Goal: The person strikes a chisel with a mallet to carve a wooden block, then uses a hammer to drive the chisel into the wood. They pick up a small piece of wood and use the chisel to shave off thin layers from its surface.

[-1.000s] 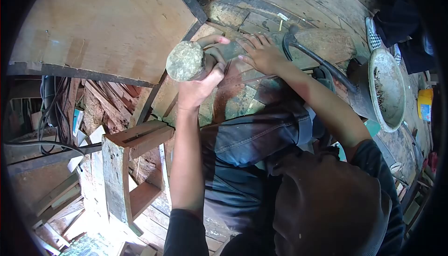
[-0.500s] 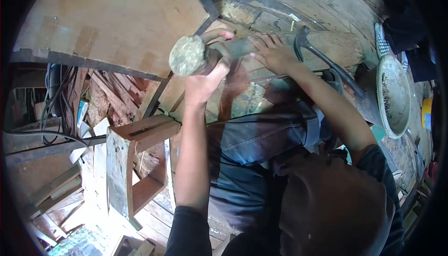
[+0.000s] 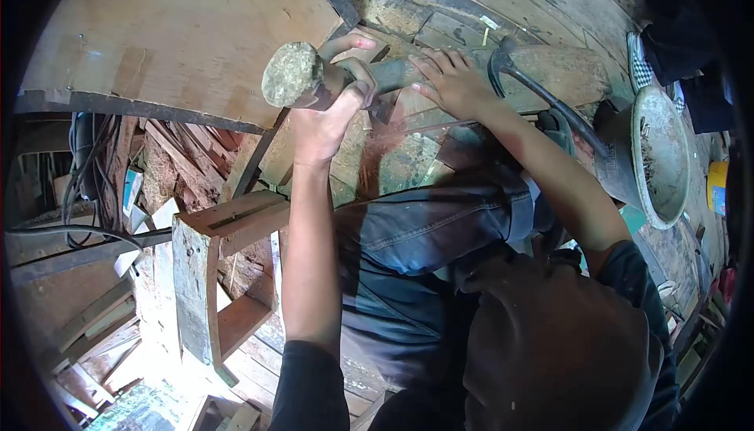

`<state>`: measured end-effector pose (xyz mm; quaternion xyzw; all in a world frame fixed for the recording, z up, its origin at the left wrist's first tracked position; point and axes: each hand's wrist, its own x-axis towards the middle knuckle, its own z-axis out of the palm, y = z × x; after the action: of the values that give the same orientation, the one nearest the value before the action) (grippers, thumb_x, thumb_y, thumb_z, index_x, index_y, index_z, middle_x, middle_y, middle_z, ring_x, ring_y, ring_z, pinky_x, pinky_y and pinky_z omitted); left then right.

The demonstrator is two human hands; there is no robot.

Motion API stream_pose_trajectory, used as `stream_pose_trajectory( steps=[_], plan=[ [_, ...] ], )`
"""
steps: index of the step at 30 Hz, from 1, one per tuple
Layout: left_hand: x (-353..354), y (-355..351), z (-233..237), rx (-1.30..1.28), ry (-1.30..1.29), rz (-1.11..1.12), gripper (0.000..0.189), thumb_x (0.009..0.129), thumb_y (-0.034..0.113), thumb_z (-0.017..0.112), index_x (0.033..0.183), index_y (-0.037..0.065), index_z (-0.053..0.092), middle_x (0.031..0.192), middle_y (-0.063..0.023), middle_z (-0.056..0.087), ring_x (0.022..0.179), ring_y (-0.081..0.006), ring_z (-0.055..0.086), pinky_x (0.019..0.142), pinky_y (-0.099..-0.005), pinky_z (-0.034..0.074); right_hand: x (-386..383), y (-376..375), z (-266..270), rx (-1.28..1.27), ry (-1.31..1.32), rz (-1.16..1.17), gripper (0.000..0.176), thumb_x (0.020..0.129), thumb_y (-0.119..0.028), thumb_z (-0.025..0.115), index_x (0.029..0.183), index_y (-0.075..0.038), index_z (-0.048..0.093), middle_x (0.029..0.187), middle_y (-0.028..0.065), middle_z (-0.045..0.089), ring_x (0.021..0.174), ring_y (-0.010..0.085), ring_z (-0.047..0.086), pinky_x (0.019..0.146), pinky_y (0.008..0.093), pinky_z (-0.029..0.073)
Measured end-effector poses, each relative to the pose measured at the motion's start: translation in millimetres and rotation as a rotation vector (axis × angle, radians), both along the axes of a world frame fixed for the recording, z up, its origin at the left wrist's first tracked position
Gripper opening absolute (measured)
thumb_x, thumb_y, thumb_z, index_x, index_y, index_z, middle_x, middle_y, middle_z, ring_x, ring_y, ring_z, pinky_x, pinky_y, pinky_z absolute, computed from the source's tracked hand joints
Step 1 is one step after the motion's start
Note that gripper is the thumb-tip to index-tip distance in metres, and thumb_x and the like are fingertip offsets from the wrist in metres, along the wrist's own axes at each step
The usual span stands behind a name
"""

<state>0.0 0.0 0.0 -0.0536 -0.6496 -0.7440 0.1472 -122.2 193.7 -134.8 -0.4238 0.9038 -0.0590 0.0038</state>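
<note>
My left hand (image 3: 334, 109) is wrapped round a thick, round wooden piece (image 3: 290, 75) with a pale, worn end turned up towards me. A dark, flat tip shows just right of that hand; what it belongs to is unclear. Fingers spread, my right hand (image 3: 457, 85) lies on a long worn wooden board (image 3: 559, 73) and holds nothing visible. Beside it, a claw hammer (image 3: 550, 101) rests with its head on the board and its handle reaching towards a bucket (image 3: 664, 160). Reddish dust (image 3: 385, 148) covers the boards between my hands.
A large plywood panel (image 3: 188, 30) with a dark edge fills the upper left. Below it are black cables (image 3: 94, 172), wood scraps (image 3: 184, 156) and a wooden frame (image 3: 196, 289). A yellow container (image 3: 716, 190) stands at the far right, below dark cloth (image 3: 675, 30).
My left hand and the round wooden piece have moved left and slightly up. My right hand stays spread on the board. The whole view has shifted a little.
</note>
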Motion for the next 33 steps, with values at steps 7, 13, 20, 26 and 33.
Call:
stream_pose_trajectory(
  steps=[7,13,20,26,33],
  plan=[
    [0.4,-3.3,-0.7,-0.027,-0.003,-0.007,0.041,0.076,-0.001,0.057,0.116,-0.011,0.057,0.069,-0.0032,0.058,0.065,-0.0102,0.054,0.067,-0.0257,0.047,0.5,2.6,-1.8,0.01,-0.009,-0.001,0.063,0.104,-0.055,0.032,0.156,-0.021,0.03,0.156,0.014,0.036,0.142,0.0399,0.033,0.118,0.0542,0.024],
    [1.7,12.7,7.2,-0.225,-0.1,-0.019,0.05,0.078,0.006,0.055,0.123,-0.013,0.047,0.068,-0.0037,0.049,0.066,-0.0124,0.046,0.066,-0.029,0.042,-0.4,-0.2,2.8,0.044,-0.012,-0.004,0.063,0.103,-0.056,0.032,0.156,-0.022,0.029,0.156,0.0136,0.034,0.143,0.0394,0.032,0.119,0.0547,0.023],
    [2.7,24.1,5.2,-0.249,-0.044,0.078,0.037,0.076,0.007,0.058,0.11,-0.008,0.057,0.074,-0.005,0.058,0.068,-0.0114,0.052,0.069,-0.0271,0.047,-5.0,15.3,12.4,-0.319,-0.139,0.124,0.06,0.102,-0.043,0.049,0.154,-0.018,0.034,0.152,0.0155,0.039,0.141,0.0373,0.035,0.117,0.0505,0.029],
    [-1.0,28.0,9.4,-0.246,0.035,0.04,0.009,0.074,0.001,0.062,0.067,-0.001,0.057,0.102,-0.0101,0.067,0.077,-0.0117,0.058,0.077,-0.0317,0.05,-0.7,160.3,50.1,-0.405,0.226,-0.291,0.037,0.093,-0.027,0.066,0.119,-0.002,0.058,0.114,0.021,0.061,0.11,0.0412,0.056,0.093,0.0473,0.046],
    [-1.6,25.3,4.5,-0.268,0.096,0.085,0.021,0.073,0.0,0.063,0.093,-0.002,0.066,0.103,-0.0067,0.068,0.077,-0.0097,0.057,0.076,-0.0299,0.05,31.4,216.0,52.8,-0.004,0.047,-0.552,0.049,0.09,-0.041,0.068,0.117,-0.003,0.055,0.115,0.023,0.058,0.102,0.0442,0.058,0.09,0.0492,0.048]
  ],
)
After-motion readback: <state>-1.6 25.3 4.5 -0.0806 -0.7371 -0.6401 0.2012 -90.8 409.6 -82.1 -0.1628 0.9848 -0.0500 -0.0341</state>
